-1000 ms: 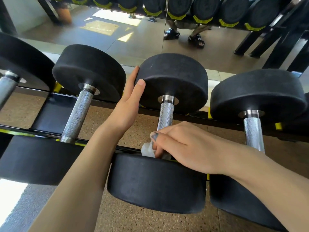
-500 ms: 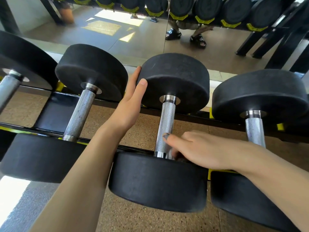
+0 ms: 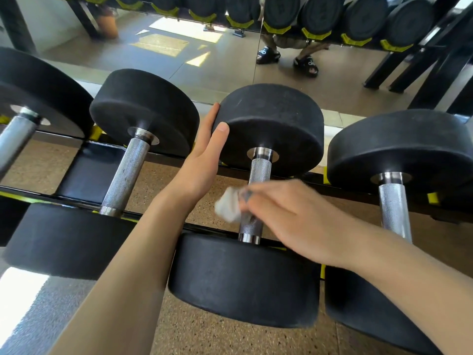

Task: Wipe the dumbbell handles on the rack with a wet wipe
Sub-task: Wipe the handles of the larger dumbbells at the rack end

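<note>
Several black dumbbells lie side by side on a black rack (image 3: 87, 172). The middle dumbbell (image 3: 271, 129) has a knurled steel handle (image 3: 259, 170). My right hand (image 3: 289, 216) wraps round the middle of that handle and holds a crumpled white wet wipe (image 3: 229, 207), which sticks out to the left of the bar. My left hand (image 3: 204, 160) rests flat, fingers straight, against the left side of the dumbbell's far head. The handle's lower end (image 3: 249, 230) shows bare below my right hand.
A dumbbell with a steel handle (image 3: 125, 175) lies to the left, another handle (image 3: 393, 208) to the right. A mirror (image 3: 217, 62) behind the rack reflects a person's sandalled feet and a second rack. Speckled floor shows under the rack.
My right hand has slid up the handle from its near end to the middle, and the wipe shows again at the left of the bar. My left hand has stayed put.
</note>
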### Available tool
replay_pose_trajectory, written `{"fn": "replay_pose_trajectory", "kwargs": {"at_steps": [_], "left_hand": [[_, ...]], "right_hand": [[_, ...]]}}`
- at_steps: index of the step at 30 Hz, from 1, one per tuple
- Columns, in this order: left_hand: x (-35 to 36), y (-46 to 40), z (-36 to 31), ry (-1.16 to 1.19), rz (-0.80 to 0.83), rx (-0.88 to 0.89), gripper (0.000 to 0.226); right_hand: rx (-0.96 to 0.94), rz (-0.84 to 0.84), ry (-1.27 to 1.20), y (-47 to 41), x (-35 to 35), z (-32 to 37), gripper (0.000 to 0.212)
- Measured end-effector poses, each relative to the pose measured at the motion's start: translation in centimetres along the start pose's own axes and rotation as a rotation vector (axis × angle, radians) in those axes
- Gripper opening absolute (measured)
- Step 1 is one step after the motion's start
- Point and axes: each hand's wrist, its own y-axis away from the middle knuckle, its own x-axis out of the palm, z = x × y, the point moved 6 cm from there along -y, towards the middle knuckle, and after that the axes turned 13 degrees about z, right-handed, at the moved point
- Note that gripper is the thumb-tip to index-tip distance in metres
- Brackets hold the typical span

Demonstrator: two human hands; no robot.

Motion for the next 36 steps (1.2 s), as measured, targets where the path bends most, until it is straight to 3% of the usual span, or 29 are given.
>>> {"fn": "replay_pose_trajectory", "kwargs": {"at_steps": [4, 8, 11, 14, 18, 20, 24, 26, 30, 33, 36], "left_hand": [[-0.2, -0.1, 0.1, -0.013, -0.018, 0.003, 0.076], [-0.3, -0.2, 0.3, -0.007, -0.015, 0.001, 0.072], [-0.3, -0.3, 0.3, 0.003, -0.004, 0.0, 0.068], [-0.2, -0.2, 0.3, 0.026, 0.007, 0.006, 0.069], [-0.2, -0.2, 0.3, 0.034, 0.005, -0.002, 0.069], [-0.3, -0.1, 0.3, 0.028, 0.006, -0.004, 0.068], [-0.3, -0.1, 0.3, 0.024, 0.007, -0.012, 0.066], [-0.3, -0.1, 0.3, 0.023, 0.006, -0.013, 0.066], [-0.3, -0.1, 0.3, 0.018, 0.0, -0.004, 0.067], [-0.4, -0.2, 0.3, 0.011, -0.008, 0.001, 0.067], [-0.4, -0.2, 0.3, 0.012, -0.011, 0.0, 0.065]], "right_hand": [[-0.005, -0.473, 0.187, 0.2, -4.6, -0.2, 0.045], [0.089, -0.428, 0.466, -0.6, -2.2, -0.3, 0.037], [0.144, -0.399, 0.377, -0.2, -1.9, -0.4, 0.035], [0.38, -0.261, 0.023, -0.2, -1.6, -2.9, 0.043], [0.452, -0.208, -1.209, -0.3, 0.6, -4.9, 0.046], [0.46, -0.269, -1.367, -0.2, 0.3, -5.7, 0.044], [0.393, -0.381, -1.17, -0.8, -0.9, -6.2, 0.02], [0.338, -0.37, -0.95, -0.9, -1.3, -5.8, 0.021], [0.236, -0.437, -0.16, -0.4, -2.5, -3.3, 0.017], [0.116, -0.377, -0.006, -0.7, -2.0, -2.4, 0.024], [0.087, -0.399, 0.199, -0.5, -1.8, -2.1, 0.007]]}}
